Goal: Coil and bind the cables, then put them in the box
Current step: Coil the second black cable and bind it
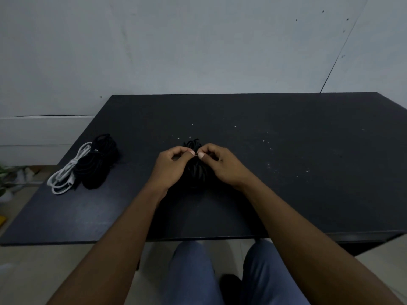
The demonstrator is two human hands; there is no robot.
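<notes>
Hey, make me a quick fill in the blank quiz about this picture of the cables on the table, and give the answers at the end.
1. Both hands, left hand and right hand, pinch a thin tie over a coiled cable whose colour is ____.
2. The white cable lies at the table's ____ side.
3. Right beside the white cable lies a black cable bundle, and the two are ____.
4. The table top is ____ in colour.

Answers: black; left; touching; black

Coiled black cable (196,170), mid-table, pinched
</notes>
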